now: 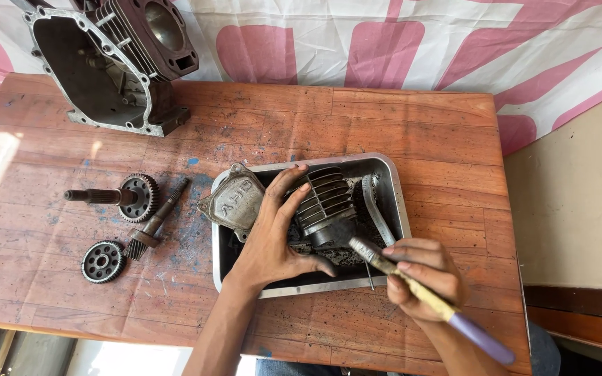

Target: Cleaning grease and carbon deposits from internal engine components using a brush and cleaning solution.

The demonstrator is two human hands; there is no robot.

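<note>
- Wooden table (pixel 419 132), reddish and scuffed with blue paint flecks, sits against a white and pink cloth (pixel 357 42) hanging along the far side.
- Metal tray (pixel 393 182) sits near the middle of the table, grimy inside.
- Left hand (pixel 273 233) is spread over the tray, fingers wrapped on a finned engine part (pixel 325 202) and holding it down in there.
- Right hand (pixel 423 275) is closed round a paintbrush (pixel 412 285) with a purple handle end; the bristle tip is right at the near side of the finned part.
- Grey metal cover (pixel 235 198) leans on the tray's left rim, partly under the left hand.
- Left of the tray: a shaft with a gear (pixel 123 197), a second thinner shaft (pixel 155 223) just beside it, and a loose gear wheel (pixel 102 261) nearer to me.
- Far left corner has a big engine casing (pixel 106 69), open side facing up.
- Curved metal strip (pixel 377 209) lies in the tray's right half.
</note>
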